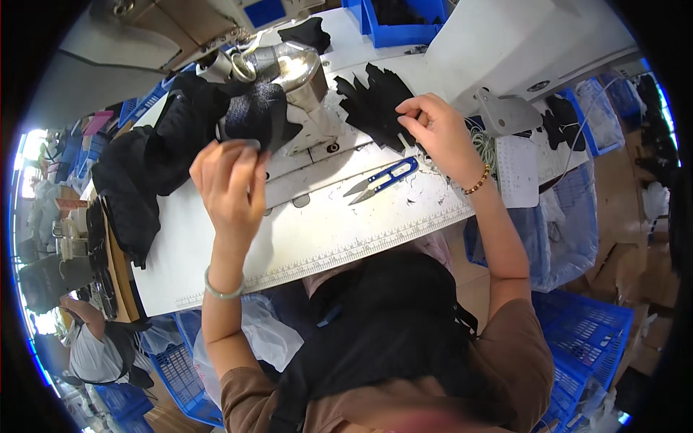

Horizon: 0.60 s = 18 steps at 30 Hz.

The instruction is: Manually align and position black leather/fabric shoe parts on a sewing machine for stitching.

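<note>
My left hand (232, 177) is closed in a pinch at the lower edge of a black fabric piece (256, 115), which hangs at the sewing machine's arm (299, 76). Part of that piece looks shiny. Toward the right, my right hand (440, 133) has thumb and forefinger curled together at the edge of a spread stack of black cut fabric pieces (372, 101); its fingertips partly hide what they grip. Blue-handled thread snips (382, 179) lie on the white table just below that stack.
More black fabric (126, 187) drapes over the table's left side. A ruler strip (325, 263) follows the front edge. Behind stands a blue bin (401, 32); a white paper (517, 169) and thread ends lie right. Blue crates (581, 325) stand below, and another person (97, 346) sits far left.
</note>
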Motion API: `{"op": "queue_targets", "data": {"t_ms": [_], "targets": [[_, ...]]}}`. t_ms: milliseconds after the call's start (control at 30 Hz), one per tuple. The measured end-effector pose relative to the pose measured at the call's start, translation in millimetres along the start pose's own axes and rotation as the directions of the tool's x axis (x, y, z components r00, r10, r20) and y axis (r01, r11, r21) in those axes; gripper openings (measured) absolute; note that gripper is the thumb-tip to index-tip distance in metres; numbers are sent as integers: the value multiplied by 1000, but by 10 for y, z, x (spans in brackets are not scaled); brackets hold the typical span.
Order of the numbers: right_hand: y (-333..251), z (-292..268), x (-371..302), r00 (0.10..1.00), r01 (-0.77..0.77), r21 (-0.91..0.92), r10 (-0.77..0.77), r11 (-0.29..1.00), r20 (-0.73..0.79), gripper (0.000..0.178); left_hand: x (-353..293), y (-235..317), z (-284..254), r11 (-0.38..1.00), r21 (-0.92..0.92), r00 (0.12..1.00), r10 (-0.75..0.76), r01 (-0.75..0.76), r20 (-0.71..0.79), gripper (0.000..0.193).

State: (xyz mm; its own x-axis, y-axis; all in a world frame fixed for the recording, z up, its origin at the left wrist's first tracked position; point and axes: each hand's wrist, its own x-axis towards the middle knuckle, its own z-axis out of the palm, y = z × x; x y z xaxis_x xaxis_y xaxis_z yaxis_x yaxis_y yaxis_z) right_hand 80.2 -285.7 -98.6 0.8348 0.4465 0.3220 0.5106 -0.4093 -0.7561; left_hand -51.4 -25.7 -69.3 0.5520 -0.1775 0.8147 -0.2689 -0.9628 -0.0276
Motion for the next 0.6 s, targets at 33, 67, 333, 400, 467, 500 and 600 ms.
{"op": "queue_targets", "data": {"t_ms": [33,67,333,400,467,500,600], "targets": [[-19,18,-41,1000,1,0,-1,1000,7,12,-11,-35,30,1000,14,1000,-22,22,-19,18],[-48,58,-101,997,58,-30,-57,998,49,14,-23,-42,31,999,30,998,-42,43,-38,18],[139,329,-186,982,177,-166,-162,970,103,18,-162,-1,78,999,35,993,-33,37,-116,28],[151,314,-189,984,148,-122,-134,981,116,17,-207,12,78,999,39,986,-13,20,-166,31],[165,306,-181,986,118,-79,-107,990,130,16,-261,40,92,995,88,960,72,-49,-269,33],[171,311,-168,990,90,-50,-84,995,116,14,-278,48,137,990,96,926,129,-101,-354,21],[153,298,-159,995,45,-15,-43,999,86,13,-354,186,33,937,27,909,343,-347,-237,19]]}}
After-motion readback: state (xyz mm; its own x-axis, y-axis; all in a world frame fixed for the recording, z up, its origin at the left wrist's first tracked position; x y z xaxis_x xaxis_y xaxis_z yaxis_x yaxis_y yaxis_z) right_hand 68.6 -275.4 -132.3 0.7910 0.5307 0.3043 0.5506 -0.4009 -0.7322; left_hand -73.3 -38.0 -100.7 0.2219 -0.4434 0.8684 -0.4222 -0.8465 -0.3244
